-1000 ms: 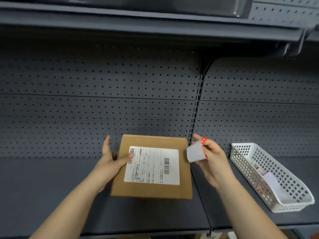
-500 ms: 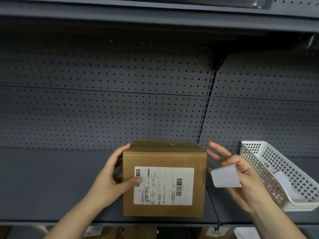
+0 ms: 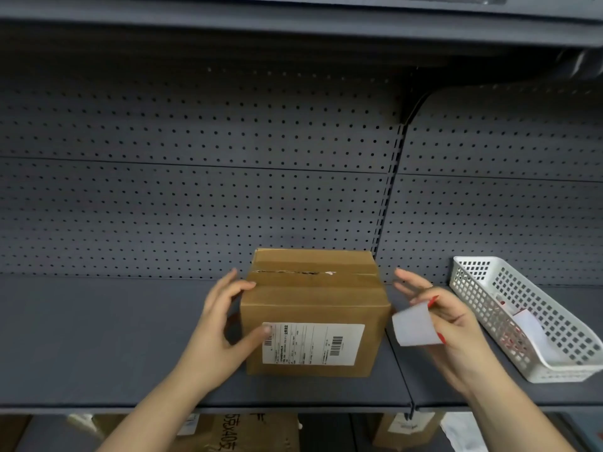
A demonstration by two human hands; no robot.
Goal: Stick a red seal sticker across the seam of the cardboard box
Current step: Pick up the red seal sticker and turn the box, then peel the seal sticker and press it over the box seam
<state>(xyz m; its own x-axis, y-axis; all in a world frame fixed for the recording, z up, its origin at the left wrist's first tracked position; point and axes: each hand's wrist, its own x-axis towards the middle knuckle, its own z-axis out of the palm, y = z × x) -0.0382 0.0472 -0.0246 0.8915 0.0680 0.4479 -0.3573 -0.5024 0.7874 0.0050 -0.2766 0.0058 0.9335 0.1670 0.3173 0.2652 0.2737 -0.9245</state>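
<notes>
Head camera view: a cardboard box [image 3: 315, 313] sits on a dark grey metal shelf [image 3: 98, 337] backed by pegboard [image 3: 195, 190]. Its taped top seam [image 3: 293, 273] faces up; a white shipping label [image 3: 313, 344] covers the near side. The left hand [image 3: 215, 331] grips the box's left edge — thumb on the label, fingers at the top corner. The right hand [image 3: 456, 331], just right of the box, pinches a curled white backing strip [image 3: 414, 326] with a red sticker [image 3: 432, 301] at its upper edge. A white plastic basket [image 3: 554, 363] sits further right.
</notes>
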